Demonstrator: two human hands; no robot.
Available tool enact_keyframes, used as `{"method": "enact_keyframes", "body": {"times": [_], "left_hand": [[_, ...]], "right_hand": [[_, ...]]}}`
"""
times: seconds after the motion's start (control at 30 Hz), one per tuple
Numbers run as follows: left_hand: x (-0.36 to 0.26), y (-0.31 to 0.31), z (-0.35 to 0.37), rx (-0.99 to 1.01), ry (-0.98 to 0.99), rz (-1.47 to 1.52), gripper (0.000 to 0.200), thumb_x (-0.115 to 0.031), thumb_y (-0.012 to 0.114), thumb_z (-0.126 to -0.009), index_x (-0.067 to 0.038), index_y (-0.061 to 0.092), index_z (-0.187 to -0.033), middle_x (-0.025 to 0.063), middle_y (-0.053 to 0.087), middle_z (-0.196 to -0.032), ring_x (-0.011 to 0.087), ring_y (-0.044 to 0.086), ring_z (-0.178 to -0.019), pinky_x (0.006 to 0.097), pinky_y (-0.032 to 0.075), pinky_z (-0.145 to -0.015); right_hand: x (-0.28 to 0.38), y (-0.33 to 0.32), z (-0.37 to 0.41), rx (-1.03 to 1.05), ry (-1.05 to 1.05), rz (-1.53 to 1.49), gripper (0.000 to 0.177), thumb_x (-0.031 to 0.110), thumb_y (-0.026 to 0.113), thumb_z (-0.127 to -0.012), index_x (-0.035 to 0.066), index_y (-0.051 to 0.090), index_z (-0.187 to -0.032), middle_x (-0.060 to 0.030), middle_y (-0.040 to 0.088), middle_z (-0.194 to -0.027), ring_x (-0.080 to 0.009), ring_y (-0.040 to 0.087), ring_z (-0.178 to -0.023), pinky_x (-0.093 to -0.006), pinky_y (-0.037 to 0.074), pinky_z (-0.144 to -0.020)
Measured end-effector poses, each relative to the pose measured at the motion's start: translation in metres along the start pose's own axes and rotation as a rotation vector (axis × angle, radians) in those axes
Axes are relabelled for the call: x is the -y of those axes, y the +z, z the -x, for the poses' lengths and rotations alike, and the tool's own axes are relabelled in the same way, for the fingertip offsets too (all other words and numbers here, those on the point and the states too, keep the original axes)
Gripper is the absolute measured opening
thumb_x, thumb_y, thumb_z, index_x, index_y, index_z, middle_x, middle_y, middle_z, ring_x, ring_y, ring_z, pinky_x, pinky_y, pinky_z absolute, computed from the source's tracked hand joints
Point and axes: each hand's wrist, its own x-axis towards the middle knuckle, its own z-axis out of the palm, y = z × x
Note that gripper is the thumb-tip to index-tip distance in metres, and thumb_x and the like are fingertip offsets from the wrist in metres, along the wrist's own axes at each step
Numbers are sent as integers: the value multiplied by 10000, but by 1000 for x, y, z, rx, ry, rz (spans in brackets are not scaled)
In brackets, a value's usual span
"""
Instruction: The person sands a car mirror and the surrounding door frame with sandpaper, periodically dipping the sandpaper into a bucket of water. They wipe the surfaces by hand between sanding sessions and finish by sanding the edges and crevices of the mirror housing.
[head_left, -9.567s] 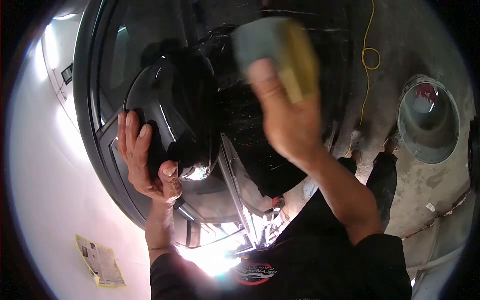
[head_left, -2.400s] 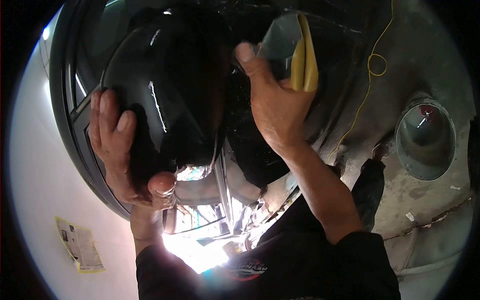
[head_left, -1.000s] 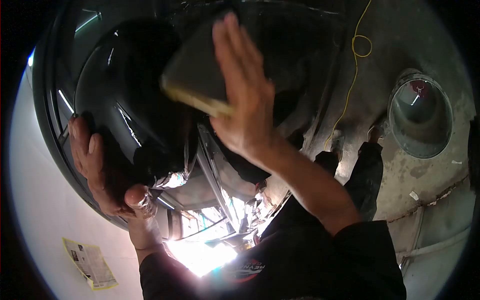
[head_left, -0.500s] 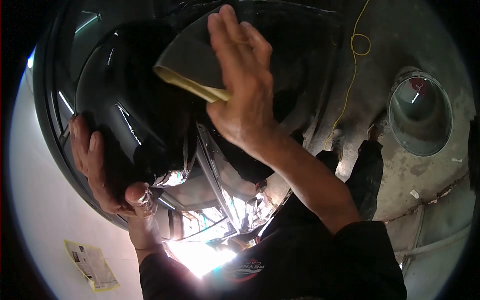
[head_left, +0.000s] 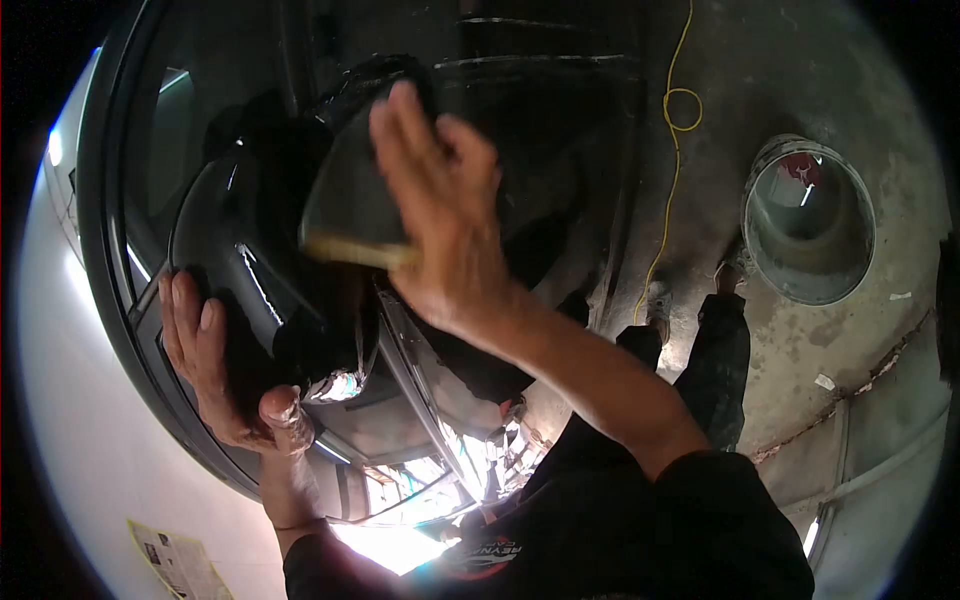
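My right hand point(head_left: 445, 235) presses a folded sheet of sandpaper point(head_left: 345, 195), dark grey with a yellowish inner face, against a glossy black car panel point(head_left: 560, 130). Its fingers lie stretched over the sheet, and the thumb side is at the yellow folded edge. Motion blurs this hand slightly. To the left, my left hand point(head_left: 215, 365) rests along the outer side of a rounded black side mirror housing point(head_left: 225, 225), fingers extended and thumb apart. The fingertips touch the housing near its left edge.
An open bucket point(head_left: 757, 235) holding liquid and something red stands on the concrete floor at right. A thin yellow cord point(head_left: 670, 185) with a loop runs along the floor near my feet. A taped newspaper sheet point(head_left: 180, 562) shows at lower left.
My right hand and the sandpaper have moved down and slightly left in view. The whole scene has shifted a little as the camera turned. My left hand stays at the mirror housing.
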Motion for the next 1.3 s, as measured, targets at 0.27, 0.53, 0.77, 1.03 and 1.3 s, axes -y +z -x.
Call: {"method": "enact_keyframes", "body": {"times": [0.27, 0.53, 0.77, 1.03, 1.3], "left_hand": [[-1, -5, 2, 48, 4, -44, 811, -686, 387, -1019, 25, 572, -1362, 266, 524, -1481, 437, 459, -1411, 564, 326, -1184], [-4, -4, -1, 38, -9, -40, 803, -680, 376, -1023, 17, 560, -1375, 252, 513, -1496, 435, 462, -1410, 564, 321, -1190], [-2, -3, 2, 11, -13, -18, 800, -685, 397, -1015, 7, 568, -1377, 248, 530, -1479, 446, 473, -1395, 567, 335, -1180], [2, -3, 3, 7, -25, -57, 844, -725, 358, -1000, 8, 581, -1354, 258, 516, -1483, 438, 487, -1388, 592, 360, -1175], [-2, 2, 5, -22, -77, -33, 873, -752, 373, -979, 9, 579, -1353, 257, 512, -1486, 429, 478, -1398, 595, 346, -1185]], "right_hand": [[0, 0, 4, -39, -56, 19, 934, -28, 846, -637, -92, 438, -1474, -322, 400, -1544, -469, 408, -1354, -515, 378, -1102], [16, 3, 19, -13, -66, -162, 1062, 44, 910, -628, -133, 344, -1510, -348, 314, -1582, -480, 323, -1475, -553, 278, -1224], [5, 10, 15, -66, -88, -61, 966, 38, 873, -681, -170, 365, -1475, -375, 323, -1569, -457, 322, -1486, -562, 255, -1221], [-19, -1, -14, -91, -56, -1, 763, -96, 714, -703, -87, 492, -1433, -333, 553, -1394, -409, 438, -1369, -518, 360, -1128], [-38, -23, -17, -474, 298, -1016, 545, 72, 793, -909, -29, 520, -1369, -84, 686, -1119, -176, 691, -999, -289, 560, -957]]}}
